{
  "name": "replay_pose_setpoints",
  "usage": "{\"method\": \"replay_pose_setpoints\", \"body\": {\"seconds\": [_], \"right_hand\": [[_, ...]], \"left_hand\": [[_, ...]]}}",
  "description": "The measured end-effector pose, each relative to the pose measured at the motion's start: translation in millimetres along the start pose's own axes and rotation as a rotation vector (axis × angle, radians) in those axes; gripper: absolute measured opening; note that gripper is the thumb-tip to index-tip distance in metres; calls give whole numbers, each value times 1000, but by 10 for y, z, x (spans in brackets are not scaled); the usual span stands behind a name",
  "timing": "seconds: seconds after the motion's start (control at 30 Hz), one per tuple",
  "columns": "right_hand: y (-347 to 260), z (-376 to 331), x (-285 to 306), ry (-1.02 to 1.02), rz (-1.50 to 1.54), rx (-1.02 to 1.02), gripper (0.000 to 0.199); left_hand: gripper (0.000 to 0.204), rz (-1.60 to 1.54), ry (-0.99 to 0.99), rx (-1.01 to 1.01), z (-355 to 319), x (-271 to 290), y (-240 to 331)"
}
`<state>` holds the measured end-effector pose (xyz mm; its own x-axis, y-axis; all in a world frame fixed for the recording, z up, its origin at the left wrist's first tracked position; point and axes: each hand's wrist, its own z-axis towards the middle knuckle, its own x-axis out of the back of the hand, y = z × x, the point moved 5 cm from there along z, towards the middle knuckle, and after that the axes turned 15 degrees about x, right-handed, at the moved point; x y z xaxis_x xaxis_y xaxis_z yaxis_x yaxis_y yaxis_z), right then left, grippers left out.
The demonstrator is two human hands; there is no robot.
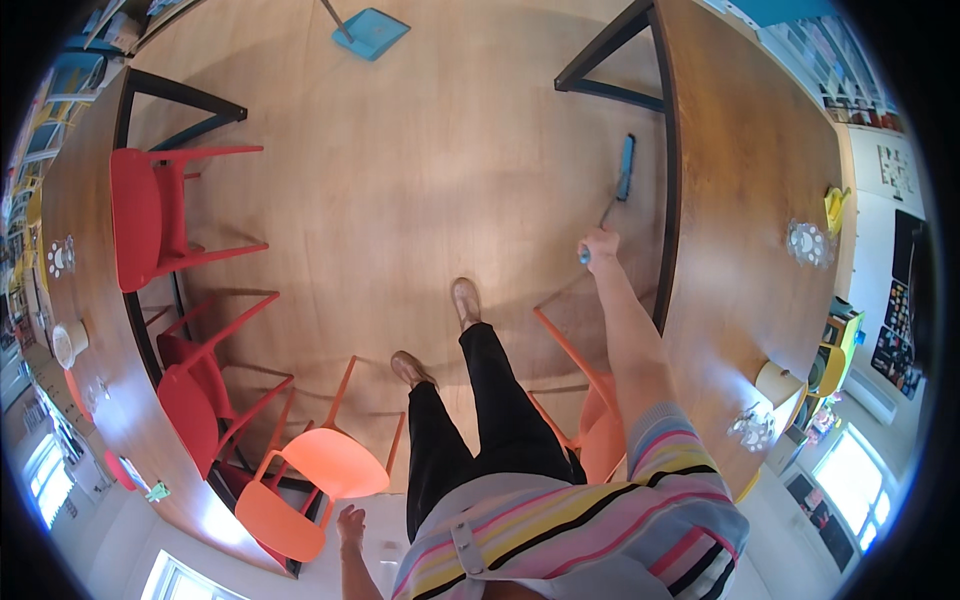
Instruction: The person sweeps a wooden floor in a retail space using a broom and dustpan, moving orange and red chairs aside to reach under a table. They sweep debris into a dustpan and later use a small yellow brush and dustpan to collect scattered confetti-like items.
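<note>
My right hand [600, 248] is closed round the handle of a broom [626, 168] with a narrow blue head. The broom's head is down by the floor, beside the black leg of the right-hand table. My right arm reaches forward, away from my body. Low in the view, my left hand [350, 526] hangs beside an orange chair [335, 462], fingers loosely bent and slightly apart, with nothing in them. Far ahead on the floor is a blue dustpan [372, 34] with a long thin handle, apart from both hands.
A long wooden table [750, 210] runs along my right, and another wooden table [85, 200] along my left. Red chairs [140, 215] line the left table. A second orange chair [600, 430] stands close to my right leg. Wood-toned floor [400, 180] lies between the tables.
</note>
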<state>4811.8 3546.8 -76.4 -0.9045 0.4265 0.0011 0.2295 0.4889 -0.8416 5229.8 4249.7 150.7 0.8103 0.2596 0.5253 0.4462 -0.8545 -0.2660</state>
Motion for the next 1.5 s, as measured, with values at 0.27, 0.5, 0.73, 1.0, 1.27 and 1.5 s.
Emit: {"method": "replay_pose_setpoints", "body": {"seconds": [0.27, 0.5, 0.73, 1.0, 1.27, 1.5], "right_hand": [[1162, -1330, -1217, -371, -888, 391, 40], [1464, -2813, -1612, -614, -741, 32, 49], [1138, -2920, -931, -534, -575, -46, 52], [1782, -2398, -982, -730, -257, -221, 23], [1837, -3728, -821, -639, -606, -318, 15], [1419, -4705, -471, -556, -832, -57, 57]], "left_hand": [[48, -137, -2, -2, -53, -125, -130], [44, -82, -67, -52, 431, -221, -471], [48, -360, -8, -95, 1139, 58, -1260], [75, -138, 674, -105, 1490, 1141, -2587], [83, -238, 1216, -71, 1445, 2833, -2282], [65, -682, 480, -203, 2959, 3060, -2876]]}}
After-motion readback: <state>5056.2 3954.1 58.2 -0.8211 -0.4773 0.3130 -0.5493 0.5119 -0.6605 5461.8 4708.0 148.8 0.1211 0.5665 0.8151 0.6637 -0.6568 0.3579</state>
